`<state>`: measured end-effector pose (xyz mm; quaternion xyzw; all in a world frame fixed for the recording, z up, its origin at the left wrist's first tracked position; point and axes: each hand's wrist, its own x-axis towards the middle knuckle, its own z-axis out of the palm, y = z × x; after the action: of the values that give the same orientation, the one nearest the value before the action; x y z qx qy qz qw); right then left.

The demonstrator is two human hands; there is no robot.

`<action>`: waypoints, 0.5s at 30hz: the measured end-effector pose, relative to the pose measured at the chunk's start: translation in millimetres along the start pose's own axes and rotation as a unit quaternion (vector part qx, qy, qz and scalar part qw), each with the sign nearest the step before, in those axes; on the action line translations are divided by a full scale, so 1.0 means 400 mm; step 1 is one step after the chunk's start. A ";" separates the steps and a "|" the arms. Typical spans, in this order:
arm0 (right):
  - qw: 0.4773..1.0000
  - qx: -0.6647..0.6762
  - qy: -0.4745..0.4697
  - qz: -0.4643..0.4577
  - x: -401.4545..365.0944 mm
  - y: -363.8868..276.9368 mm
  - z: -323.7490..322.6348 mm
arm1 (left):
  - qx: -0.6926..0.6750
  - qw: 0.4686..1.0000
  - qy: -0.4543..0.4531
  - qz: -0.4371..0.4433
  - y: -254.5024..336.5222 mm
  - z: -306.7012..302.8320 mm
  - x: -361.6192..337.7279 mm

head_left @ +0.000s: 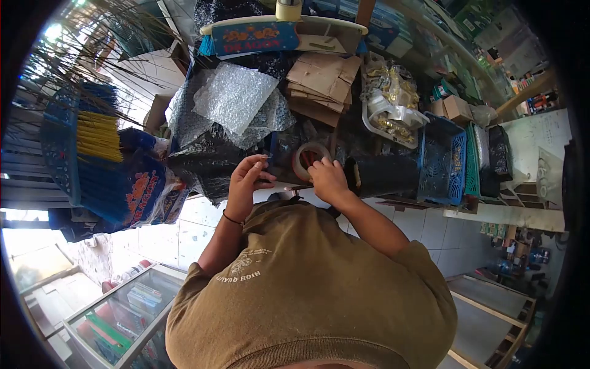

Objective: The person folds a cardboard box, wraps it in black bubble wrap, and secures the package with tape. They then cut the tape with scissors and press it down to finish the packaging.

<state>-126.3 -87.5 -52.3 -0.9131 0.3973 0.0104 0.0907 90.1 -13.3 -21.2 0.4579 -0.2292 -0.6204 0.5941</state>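
My left hand (247, 176) is raised over the front of the black-covered table, its thumb and index finger pinched together. A small bluish bit shows at those fingertips, too small to name. My right hand (330, 179) has its fingers bent over the right rim of a roll of tape (297, 165). Something reddish shows inside the ring. Behind my left hand lie sheets of bubble wrap (236, 95). Beyond the roll sits a stack of cut cardboard pieces (322, 80).
A white basket of gold-coloured and clear-bagged parts (393, 104) and a blue plastic crate (439, 163) stand to the right. Blue and yellow brushes (98, 138) are on the left. A labelled holder (255, 39) spans the back. Glass cases (123, 313) stand behind me.
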 end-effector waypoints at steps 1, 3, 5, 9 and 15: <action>1.000 -0.007 -0.008 0.008 0.002 -0.001 0.001 | -0.012 1.000 -0.010 0.000 0.002 0.003 -0.004; 0.999 0.013 0.029 0.015 -0.006 -0.004 -0.002 | -0.009 1.000 -0.019 0.000 0.004 0.014 -0.006; 0.997 0.036 0.065 0.029 -0.017 -0.018 -0.029 | -0.003 0.999 -0.031 -0.006 0.007 0.025 -0.005; 0.897 0.391 0.167 0.120 -0.039 -0.058 -0.139 | 0.021 0.996 -0.088 -0.015 0.014 0.060 0.004; 0.712 0.650 0.144 0.223 -0.070 -0.068 -0.144 | 0.117 0.971 -0.202 -0.047 -0.018 0.130 0.019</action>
<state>-128.8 -59.2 11.0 -0.5037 0.5062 -0.3625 0.5989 43.5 -32.7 -4.7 0.3994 -0.3936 -0.6961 0.4484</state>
